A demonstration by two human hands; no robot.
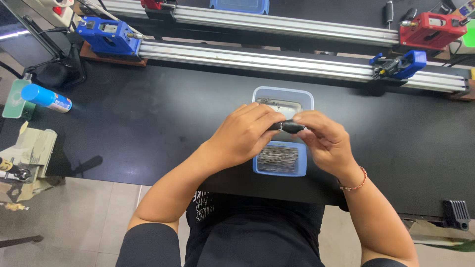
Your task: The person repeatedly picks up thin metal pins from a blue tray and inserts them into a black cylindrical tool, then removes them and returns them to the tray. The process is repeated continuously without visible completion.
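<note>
Left hand [245, 136], right hand [324, 141]: each grip pinched on black cylinder [288, 126] between; above blue tray [279, 165].

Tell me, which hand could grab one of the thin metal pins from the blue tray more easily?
Probably the right hand: it sits nearer over the thin metal pins in the blue plastic tray. Both it and the left hand pinch the small black cylindrical part, so one must let go.

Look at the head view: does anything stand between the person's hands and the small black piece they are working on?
Nothing visible does. The left hand and right hand both pinch the small black piece directly, above the blue tray of thin metal pins.
</note>
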